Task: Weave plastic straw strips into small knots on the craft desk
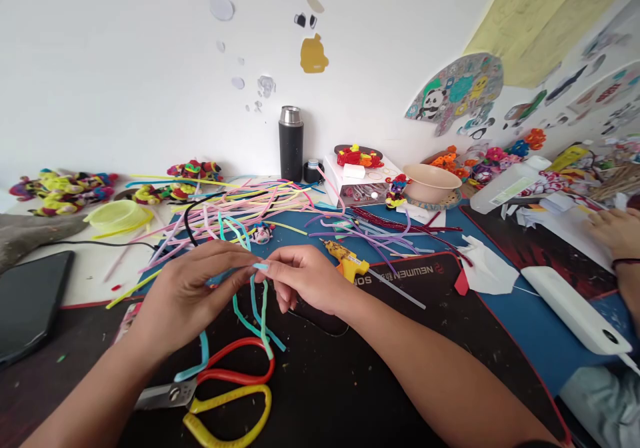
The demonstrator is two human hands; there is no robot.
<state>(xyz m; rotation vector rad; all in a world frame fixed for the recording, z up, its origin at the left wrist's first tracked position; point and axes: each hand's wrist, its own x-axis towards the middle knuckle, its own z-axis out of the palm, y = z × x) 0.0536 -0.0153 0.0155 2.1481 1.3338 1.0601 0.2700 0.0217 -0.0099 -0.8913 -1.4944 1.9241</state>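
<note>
Light-blue and mint pipe cleaners (265, 321) run between my two hands, their bent ends sticking up and hanging down over the black mat. My left hand (193, 295) pinches them from the left with thumb and forefinger. From the right, my right hand (305, 278) grips a short blue end between thumb and fingers, the fingertips of both hands almost meeting. Below them lie scissors (233, 375) with one red and one yellow handle loop, blades partly hidden under my left forearm. A yellow hot glue gun (347, 260) with a clear glue stick rests just beyond my right hand.
Loose pink pipe cleaners (240, 211) and purple ones (370, 231) spread behind my hands. A black thermos (291, 143) stands by the wall, a beige bowl (433, 185) to its right. At left lies a black tablet (33, 305). Another person's hand (613, 231) is at far right.
</note>
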